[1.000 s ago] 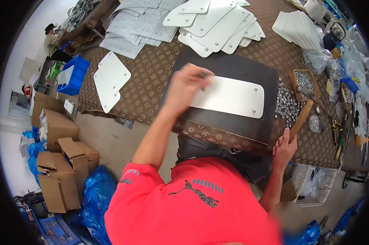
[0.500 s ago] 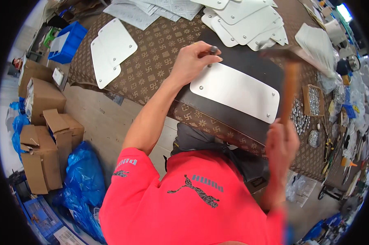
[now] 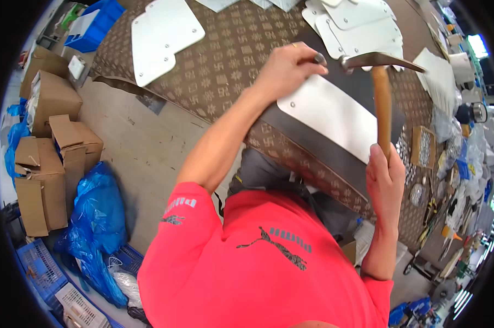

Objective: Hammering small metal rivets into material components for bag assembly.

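A white rounded-corner sheet (image 3: pixel 334 115) with metal studs at its corners lies on a dark flat board (image 3: pixel 312 131) near the table's front edge. At the sheet's far left corner, my left hand (image 3: pixel 292 70) is closed round a short dark metal punch (image 3: pixel 319 58), whose top pokes out from the fingers; the lower end is hidden. My right hand (image 3: pixel 386 170) grips the wooden handle of a hammer (image 3: pixel 382 104). Its metal head is raised just right of the punch, apart from it, and the handle hides the sheet's right end.
Stacked white studded sheets (image 3: pixel 362 35) lie at the back; others (image 3: pixel 162 38) sit at the far left. To the right are loose metal studs (image 3: pixel 403 145), a small box of studs (image 3: pixel 423 146) and assorted tools. Cardboard boxes (image 3: pixel 53 180) and a blue bag (image 3: pixel 102 210) occupy the left floor.
My view has shifted, so the table's things appear farther right. The hammer head has come closer to the punch. My left hand still holds the punch at the same sheet corner.
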Available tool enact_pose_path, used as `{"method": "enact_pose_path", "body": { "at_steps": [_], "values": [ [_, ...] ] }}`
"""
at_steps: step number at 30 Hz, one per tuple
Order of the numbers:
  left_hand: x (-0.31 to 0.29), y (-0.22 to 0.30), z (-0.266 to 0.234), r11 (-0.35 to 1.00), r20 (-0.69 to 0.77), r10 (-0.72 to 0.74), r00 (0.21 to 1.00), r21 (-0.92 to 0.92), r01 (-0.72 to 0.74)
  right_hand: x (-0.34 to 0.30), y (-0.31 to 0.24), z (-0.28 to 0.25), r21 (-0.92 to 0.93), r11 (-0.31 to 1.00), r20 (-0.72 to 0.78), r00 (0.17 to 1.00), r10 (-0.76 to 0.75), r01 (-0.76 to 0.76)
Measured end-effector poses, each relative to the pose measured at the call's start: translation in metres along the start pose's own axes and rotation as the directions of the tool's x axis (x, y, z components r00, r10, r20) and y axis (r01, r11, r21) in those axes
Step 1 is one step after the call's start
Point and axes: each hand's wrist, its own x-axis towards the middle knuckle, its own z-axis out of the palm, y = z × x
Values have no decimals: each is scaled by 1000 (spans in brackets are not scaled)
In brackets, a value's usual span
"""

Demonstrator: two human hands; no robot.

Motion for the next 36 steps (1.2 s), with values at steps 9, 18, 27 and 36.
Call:
{"method": "enact_pose_path", "body": {
  "at_steps": [9,18,27,36],
  "values": [
    [-50,13,-22,924,69,-134,989,-351,150,-37,25,1,239,970,-116,993,-8,36],
    [-55,9,-18,982,80,18,997,-189,-2,-33,-10,-13,334,823,-95,886,-455,459],
    [-33,16,-3,965,163,-86,983,-232,123,-44,44,-2,291,953,-114,992,-56,87],
    [41,60,138,874,359,72,930,-472,115,-82,57,-48,557,821,-440,883,164,125]
  ]
}}
